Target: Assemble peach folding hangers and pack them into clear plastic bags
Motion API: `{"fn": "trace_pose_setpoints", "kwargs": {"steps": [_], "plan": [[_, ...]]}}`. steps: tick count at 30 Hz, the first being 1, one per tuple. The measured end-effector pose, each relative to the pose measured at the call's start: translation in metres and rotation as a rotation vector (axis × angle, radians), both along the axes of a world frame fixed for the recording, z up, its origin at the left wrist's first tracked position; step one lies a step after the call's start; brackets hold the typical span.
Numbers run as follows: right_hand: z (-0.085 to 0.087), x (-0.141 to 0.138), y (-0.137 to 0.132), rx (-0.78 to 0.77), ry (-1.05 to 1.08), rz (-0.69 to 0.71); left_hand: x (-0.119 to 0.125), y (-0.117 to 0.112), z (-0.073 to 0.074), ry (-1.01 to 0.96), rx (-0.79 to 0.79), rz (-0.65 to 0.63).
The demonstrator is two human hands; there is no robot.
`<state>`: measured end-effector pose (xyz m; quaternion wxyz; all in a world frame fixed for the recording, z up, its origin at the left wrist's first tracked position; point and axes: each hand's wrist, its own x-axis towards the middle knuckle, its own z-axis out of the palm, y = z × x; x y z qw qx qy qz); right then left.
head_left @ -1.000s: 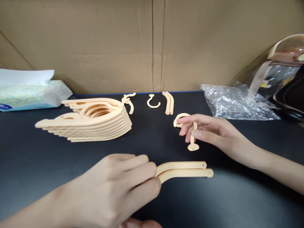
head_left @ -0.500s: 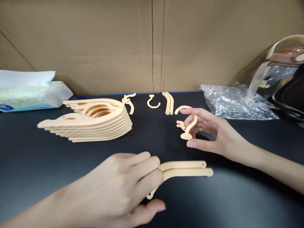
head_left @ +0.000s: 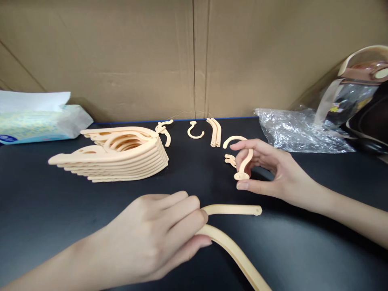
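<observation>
Left hand (head_left: 157,234) lies low on the desk (head_left: 45,210), fingers curled down and thumb tucked beneath, closed on the ends of two curved peach pieces: the far arm (head_left: 233,209) lies flat and points right, while the near arm (head_left: 239,258) splays away from it, toward the bottom edge of the view. Right of these, the right hand (head_left: 266,169) is raised a little above the desk, half curled, pinching a hook (head_left: 244,161) between fingertips and thumb; the hook stands nearly upright with its round foot against the thumb. A small clip (head_left: 230,160) lies just beside that hand. Along the back, from the left: a tissue pack (head_left: 36,121), a stack of hangers (head_left: 121,157), a small bent piece (head_left: 163,131) touching the stack's right tip, a loose hook (head_left: 194,131), a pair of arms (head_left: 215,131) lying side by side, then crumpled clear plastic (head_left: 300,131) and a dark bag (head_left: 363,101). Cardboard (head_left: 194,56) stands behind everything.
</observation>
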<state>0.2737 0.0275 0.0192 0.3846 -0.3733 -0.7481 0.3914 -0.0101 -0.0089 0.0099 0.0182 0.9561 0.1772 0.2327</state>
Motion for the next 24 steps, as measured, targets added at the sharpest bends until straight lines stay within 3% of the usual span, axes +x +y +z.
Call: {"fn": "trace_pose_setpoints", "kwargs": {"steps": [10,24], "plan": [[0.001,0.000,-0.001,-0.004,-0.034,0.052,-0.006,0.011,0.002,-0.084,-0.212,0.098],[0.001,0.001,0.000,-0.012,-0.062,0.078,-0.004,0.015,-0.011,-0.035,-0.063,0.225]]}}
